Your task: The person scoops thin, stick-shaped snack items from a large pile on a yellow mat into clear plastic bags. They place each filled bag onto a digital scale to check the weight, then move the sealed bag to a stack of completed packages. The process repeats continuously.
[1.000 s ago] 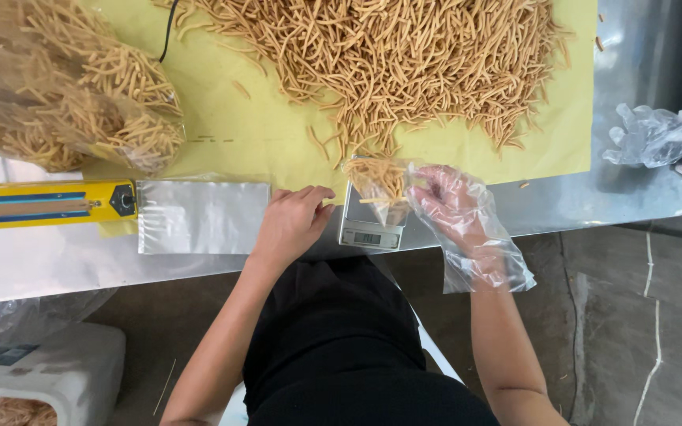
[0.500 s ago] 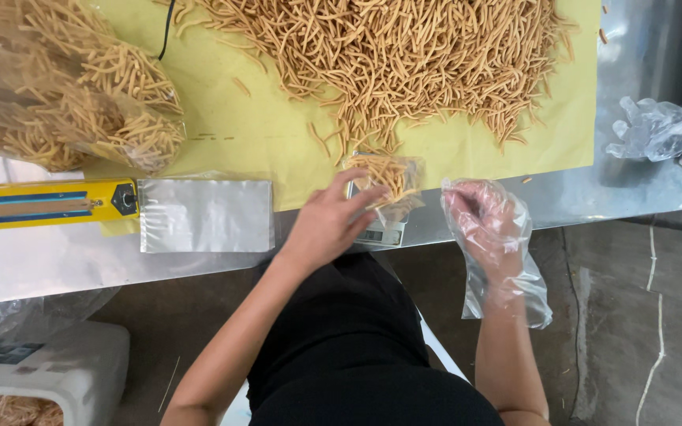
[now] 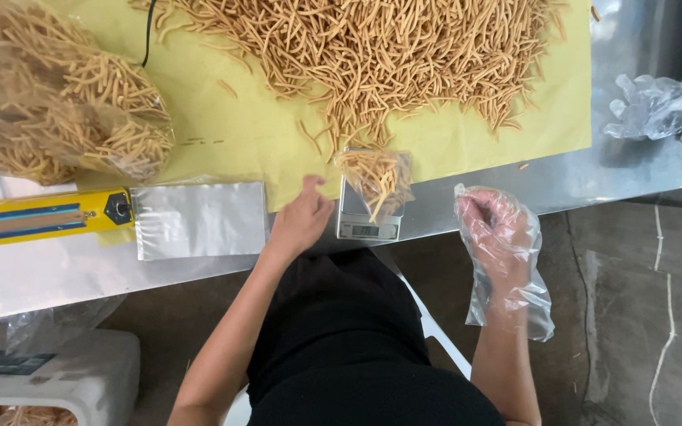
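Resting on the scale (image 3: 368, 221), your light, crushable snack bag (image 3: 376, 180) wanted top-edge pinching; left hand (image 3: 300, 222) open beside it, gloved right hand (image 3: 492, 229) loosely curled, empty.

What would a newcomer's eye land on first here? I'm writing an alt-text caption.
First, the big heap of fried snack sticks spread on yellow paper along the table's far side. Next, a small bag of sticks on a scale at the near edge, between the bare left hand and plastic-gloved right hand.

Bright, even light; glare on the metal table (image 3: 633, 177); sharp focus.
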